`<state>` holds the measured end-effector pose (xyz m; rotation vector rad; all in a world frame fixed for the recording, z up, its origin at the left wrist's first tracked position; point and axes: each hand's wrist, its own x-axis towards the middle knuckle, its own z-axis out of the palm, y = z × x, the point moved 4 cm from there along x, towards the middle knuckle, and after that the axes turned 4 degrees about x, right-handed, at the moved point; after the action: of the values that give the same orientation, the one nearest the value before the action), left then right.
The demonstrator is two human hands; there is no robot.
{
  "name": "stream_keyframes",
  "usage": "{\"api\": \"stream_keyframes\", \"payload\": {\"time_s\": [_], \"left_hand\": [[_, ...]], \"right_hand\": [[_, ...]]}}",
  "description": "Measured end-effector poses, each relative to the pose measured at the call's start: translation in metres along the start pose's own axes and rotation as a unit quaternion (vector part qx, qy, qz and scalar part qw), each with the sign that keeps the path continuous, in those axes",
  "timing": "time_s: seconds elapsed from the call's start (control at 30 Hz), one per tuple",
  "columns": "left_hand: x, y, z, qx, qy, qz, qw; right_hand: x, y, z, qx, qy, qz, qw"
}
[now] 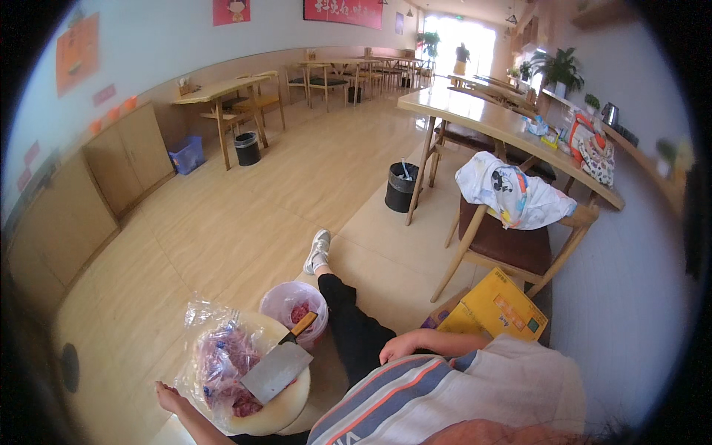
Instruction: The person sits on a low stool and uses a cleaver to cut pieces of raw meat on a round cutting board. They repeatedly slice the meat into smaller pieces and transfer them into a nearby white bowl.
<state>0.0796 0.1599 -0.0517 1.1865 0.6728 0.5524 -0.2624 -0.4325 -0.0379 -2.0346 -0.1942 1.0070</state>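
Note:
Beside the left edge of a round pale chopping board (294, 404) is my left hand (170, 397), its fingers apart near a clear plastic bag (216, 348). The bag lies crumpled on the board with pinkish-red meat inside. Some of the meat (246, 404) shows at the bag's near end. A cleaver (278, 372) with a wooden handle lies flat across the board's right side, partly over the bag. No hand touches it. My right hand (400, 347) rests on my dark trouser leg, fingers loosely bent and holding nothing. Past the board stands a whitish bucket (273, 297) with red meat in it.
At my right are a yellow cardboard box (495, 305) and a wooden chair (512, 241) with a white printed cloth (515, 194) over it. Behind stand a long table (475, 111) and a black bin (400, 194). Low cabinets (130, 156) line the left wall. A person (461, 58) stands far off.

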Motion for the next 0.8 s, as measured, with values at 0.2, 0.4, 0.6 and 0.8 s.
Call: {"api": "stream_keyframes", "payload": {"time_s": [0.2, 0.4, 0.6, 0.8], "left_hand": [[-0.005, 0.003, -0.006, -0.018, 0.020, -0.027, 0.999], [0.003, 0.012, -0.020, -0.035, 0.016, 0.003, 0.999], [-0.023, -0.014, -0.010, -0.055, 0.042, -0.051, 0.996], [0.086, -0.069, -0.039, 0.039, -0.053, -0.009, 0.998]], "right_hand": [[-0.020, 0.049, 0.023, 0.189, -0.025, 0.087, 0.978], [-0.001, 0.014, 0.021, -0.086, 0.041, -0.011, 0.995], [-0.037, -0.051, 0.016, -0.235, 0.046, 0.041, 0.970], [-0.019, -0.144, -0.028, -0.251, 0.089, -0.056, 0.962]]}}
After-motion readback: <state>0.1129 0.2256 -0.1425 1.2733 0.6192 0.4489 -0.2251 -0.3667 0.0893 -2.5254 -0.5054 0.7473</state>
